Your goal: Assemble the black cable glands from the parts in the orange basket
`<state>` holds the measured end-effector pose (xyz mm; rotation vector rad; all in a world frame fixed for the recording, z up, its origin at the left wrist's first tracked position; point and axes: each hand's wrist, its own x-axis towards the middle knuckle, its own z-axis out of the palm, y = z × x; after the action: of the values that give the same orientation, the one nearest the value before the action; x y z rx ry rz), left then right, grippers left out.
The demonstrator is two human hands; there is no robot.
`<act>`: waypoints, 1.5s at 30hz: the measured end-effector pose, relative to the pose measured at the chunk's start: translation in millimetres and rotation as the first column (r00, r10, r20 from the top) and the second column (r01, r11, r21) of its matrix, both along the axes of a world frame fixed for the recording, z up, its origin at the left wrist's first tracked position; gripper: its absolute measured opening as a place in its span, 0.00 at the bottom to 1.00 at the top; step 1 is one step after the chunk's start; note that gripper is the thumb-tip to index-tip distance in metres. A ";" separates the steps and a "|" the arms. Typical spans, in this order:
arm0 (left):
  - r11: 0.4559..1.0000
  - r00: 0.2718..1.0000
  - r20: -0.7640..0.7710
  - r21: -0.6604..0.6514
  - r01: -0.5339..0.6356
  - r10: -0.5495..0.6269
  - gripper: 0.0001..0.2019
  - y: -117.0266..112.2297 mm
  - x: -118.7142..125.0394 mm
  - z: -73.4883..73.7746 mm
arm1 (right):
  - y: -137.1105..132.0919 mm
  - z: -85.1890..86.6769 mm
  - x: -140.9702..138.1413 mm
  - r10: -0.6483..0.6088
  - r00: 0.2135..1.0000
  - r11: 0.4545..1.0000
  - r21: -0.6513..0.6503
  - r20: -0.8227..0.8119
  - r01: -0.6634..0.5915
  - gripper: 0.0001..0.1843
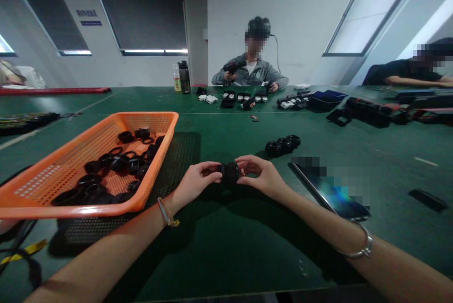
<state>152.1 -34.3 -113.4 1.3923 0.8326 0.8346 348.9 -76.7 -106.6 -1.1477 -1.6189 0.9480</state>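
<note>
Between my two hands, a black plastic fitting (230, 172) is held just above the green table (226, 246). My left hand (198, 180) pinches its left end with thumb and fingers. On the right end, the fingertips of my right hand (260, 175) are closed around it. Its finer detail is too dark to make out. To the left stands an orange plastic basket (155, 204) with several loose black fittings and rings (120, 162) in it. Beyond my right hand, a short row of black fittings (283, 145) lies on the table.
A phone or tablet (332, 194) lies beside my right forearm, with a dark flat piece (428, 200) farther right. Across the table a co-worker (251, 69) holds a power drill (234, 65) behind several small black-and-white parts (244, 97). Bottles (184, 76) stand at the far edge.
</note>
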 end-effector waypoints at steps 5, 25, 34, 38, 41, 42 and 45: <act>1.000 1.000 -0.003 0.015 0.003 -0.003 0.17 0.5 -0.7 -1.6 | -0.8 1.8 0.1 -0.009 1.000 1.000 0.009 0.029 0.009 0.21; 0.999 0.998 0.057 -0.037 -0.012 0.014 0.16 -1.0 0.4 -1.1 | 0.7 4.0 3.0 0.022 0.999 1.000 0.012 0.044 -0.023 0.19; 0.999 0.999 0.044 -0.037 -0.011 0.013 0.17 -0.6 1.2 0.6 | 0.4 -1.9 -0.1 -0.001 1.000 0.999 0.047 -0.031 0.002 0.26; 0.999 0.999 0.047 -0.037 -0.011 0.013 0.16 -0.9 0.9 1.0 | 0.5 -1.2 0.3 0.004 1.000 0.999 0.039 -0.022 -0.003 0.21; 1.000 0.999 0.043 -0.029 -0.010 0.011 0.16 -1.0 0.6 0.7 | 0.4 0.2 0.7 -0.006 1.000 1.000 0.008 -0.022 0.007 0.21; 1.000 0.999 0.041 -0.026 -0.011 0.012 0.16 -1.0 0.5 0.5 | 0.3 0.6 0.7 -0.010 1.000 1.000 0.000 -0.021 0.010 0.22; 1.000 0.999 0.032 -0.014 -0.007 0.008 0.16 -0.9 0.1 -0.5 | -0.1 1.5 0.5 -0.020 1.000 1.000 -0.013 -0.011 0.019 0.22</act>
<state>152.1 -35.2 -113.9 1.3607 0.8181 0.8531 349.4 -76.9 -105.1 -1.1631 -1.5921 0.9519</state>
